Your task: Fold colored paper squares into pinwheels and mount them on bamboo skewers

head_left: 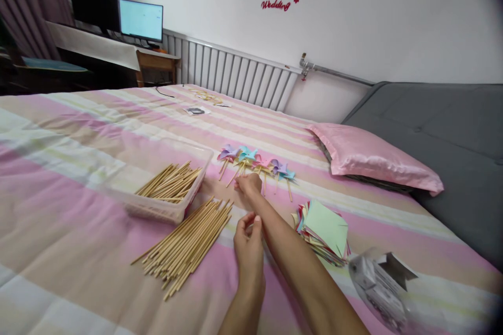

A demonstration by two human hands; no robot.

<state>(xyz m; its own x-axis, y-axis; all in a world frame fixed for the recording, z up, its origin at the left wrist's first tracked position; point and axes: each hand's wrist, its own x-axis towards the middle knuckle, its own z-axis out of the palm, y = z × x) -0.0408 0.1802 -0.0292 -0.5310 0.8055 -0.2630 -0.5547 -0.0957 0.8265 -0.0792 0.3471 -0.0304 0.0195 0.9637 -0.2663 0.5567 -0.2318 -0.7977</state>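
Note:
My right hand (250, 184) reaches forward, crossing above my left. Its fingers are curled closed just below a row of small paper pinwheels (262, 162) on sticks, in purple, blue, pink and yellow. Whether a pinwheel stick is between those fingertips I cannot tell. Nearer to me, my left hand (248, 243) is held with thumb and fingers pinched together; anything in the pinch is too small or hidden. Left of it lies a fanned bundle of thin wooden sticks (192, 243). To the right of my forearm is a stack of coloured paper squares (326, 227), pale green on top.
A clear plastic box (157, 210) holding more sticks stands left. A transparent container (377, 288) with grey contents lies at the right front. Beyond are a pink pillow (381, 159), a grey headboard (440, 131) and yellow loops (206, 96) on the striped bedspread (78, 167).

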